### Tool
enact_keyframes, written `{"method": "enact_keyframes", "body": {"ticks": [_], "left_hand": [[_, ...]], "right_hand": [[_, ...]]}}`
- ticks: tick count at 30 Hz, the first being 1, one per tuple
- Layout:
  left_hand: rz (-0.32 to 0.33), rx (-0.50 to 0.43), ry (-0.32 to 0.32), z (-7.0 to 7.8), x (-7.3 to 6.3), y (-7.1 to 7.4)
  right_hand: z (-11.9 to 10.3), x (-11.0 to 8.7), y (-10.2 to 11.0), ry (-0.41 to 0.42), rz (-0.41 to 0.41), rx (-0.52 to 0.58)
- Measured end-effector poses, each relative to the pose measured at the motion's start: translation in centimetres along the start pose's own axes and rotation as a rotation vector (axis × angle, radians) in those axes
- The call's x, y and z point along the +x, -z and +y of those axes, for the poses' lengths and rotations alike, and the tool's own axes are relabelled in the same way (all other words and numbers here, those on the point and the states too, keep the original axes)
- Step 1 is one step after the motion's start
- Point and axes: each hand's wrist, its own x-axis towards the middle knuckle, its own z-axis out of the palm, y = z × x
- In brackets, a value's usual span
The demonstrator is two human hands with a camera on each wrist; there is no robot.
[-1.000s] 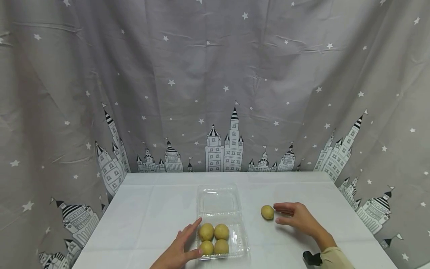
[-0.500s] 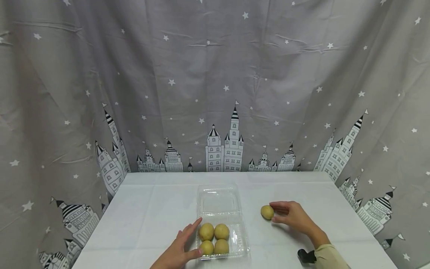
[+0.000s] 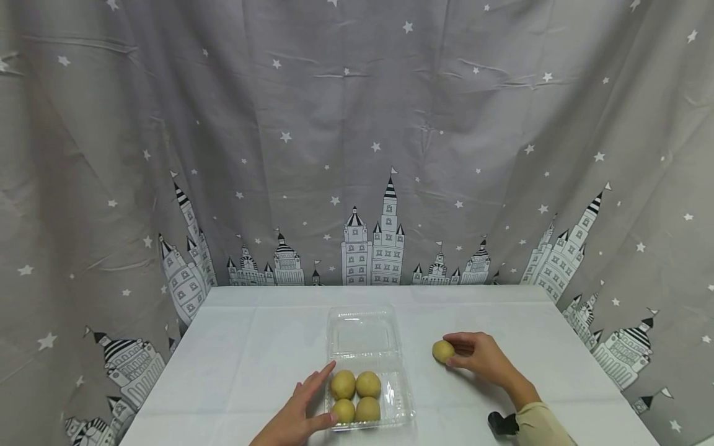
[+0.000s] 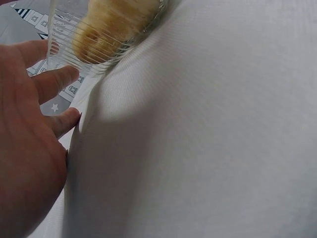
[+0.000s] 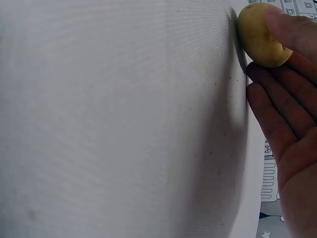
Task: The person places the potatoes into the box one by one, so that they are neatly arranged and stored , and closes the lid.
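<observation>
Beside the clear plastic clamshell box, my left hand has its fingers spread along the left wall. The left wrist view shows those fingers against the ribbed plastic, fairly straight. Several yellow-brown potatoes sit in the left part of the box's base, and its lid lies folded back. Right of the box, my right hand holds a single potato at the table. In the right wrist view its thumb lies across that potato, with the fingers curving behind and below.
A white cloth covers the table. Behind it hangs a grey curtain printed with castles and stars. A black object sits at the right sleeve.
My right hand has moved slightly left, from just beside the potato to having thumb and fingers around its right side. The left hand and the box have stayed put.
</observation>
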Motion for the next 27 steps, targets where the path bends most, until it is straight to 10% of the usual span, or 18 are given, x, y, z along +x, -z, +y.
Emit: {"method": "enact_keyframes", "body": {"ticks": [27], "left_hand": [[0.006,0.005,0.046,0.1,0.2,-0.1]], "right_hand": [[-0.7,-1.6,0.8,0.002,0.025,0.005]]}}
